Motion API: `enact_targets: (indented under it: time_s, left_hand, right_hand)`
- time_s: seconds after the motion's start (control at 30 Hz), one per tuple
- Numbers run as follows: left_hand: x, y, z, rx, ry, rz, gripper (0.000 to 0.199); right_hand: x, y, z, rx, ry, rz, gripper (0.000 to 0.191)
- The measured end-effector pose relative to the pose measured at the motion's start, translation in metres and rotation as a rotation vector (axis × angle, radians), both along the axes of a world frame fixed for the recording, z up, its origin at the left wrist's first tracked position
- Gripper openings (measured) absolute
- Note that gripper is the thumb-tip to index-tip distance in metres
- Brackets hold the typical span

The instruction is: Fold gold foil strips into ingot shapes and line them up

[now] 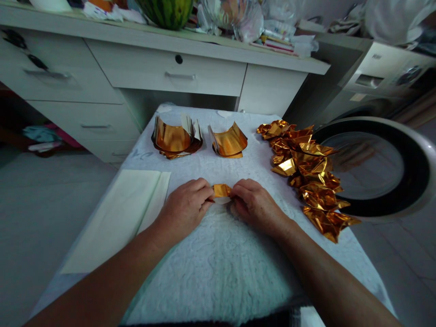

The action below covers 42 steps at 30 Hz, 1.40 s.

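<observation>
Between my two hands is a small piece of gold foil paper (222,190), shiny gold on its upper face with a pale edge below. My left hand (188,200) pinches its left end, and my right hand (254,202) pinches the right end. The fingertips partly cover both ends. Beyond the hands stand two curled stacks of gold foil sheets, a thicker stack (173,137) on the left and a thinner stack (231,140) beside it. To the right lies a pile of folded gold foil pieces (306,168).
Pale folded sheets (112,213) lie at the left of the cloth-covered table (218,281). Behind it is a white drawer cabinet (150,68) with a watermelon (165,12) and a glass bowl (225,13) on top. A washing machine's open round door (417,168) stands close to the right edge.
</observation>
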State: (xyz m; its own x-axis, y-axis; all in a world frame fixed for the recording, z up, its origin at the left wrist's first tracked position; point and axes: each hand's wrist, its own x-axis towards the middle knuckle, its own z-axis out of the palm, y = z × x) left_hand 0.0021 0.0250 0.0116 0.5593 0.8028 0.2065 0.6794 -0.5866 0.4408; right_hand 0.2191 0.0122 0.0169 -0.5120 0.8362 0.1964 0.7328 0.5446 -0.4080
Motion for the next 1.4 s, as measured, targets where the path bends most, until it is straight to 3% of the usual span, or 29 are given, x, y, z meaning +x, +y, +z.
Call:
enact_targets:
  time_s: [0.17,0.3,0.47,0.73,1.03,1.4]
  left_hand:
    - [0.0,0.0,0.001,0.085,0.105,-0.066,0.012]
    - [0.003,-0.001,0.004,0.064,0.136,-0.106,0.015]
    - [0.002,-0.001,0.006,-0.039,0.095,-0.054,0.013]
    - [0.0,0.001,0.008,-0.195,0.112,0.046,0.012]
    - [0.004,-0.001,0.011,-0.183,0.212,0.074,0.025]
    - [0.009,-0.004,0.014,-0.114,0.395,0.098,0.026]
  right_hand:
    - [-0.003,0.0,-0.001,0.001,-0.031,-0.014,0.018]
    - [-0.001,0.001,-0.002,-0.004,-0.017,0.007,0.016]
    - [0.001,0.002,-0.001,-0.015,-0.018,0.019,0.018]
    - [0.002,0.004,-0.002,-0.148,-0.005,-0.122,0.013]
    - [0.001,0.005,0.0,-0.214,-0.036,-0.188,0.017]
    - [-0.004,0.003,0.002,-0.209,-0.13,-0.265,0.016]
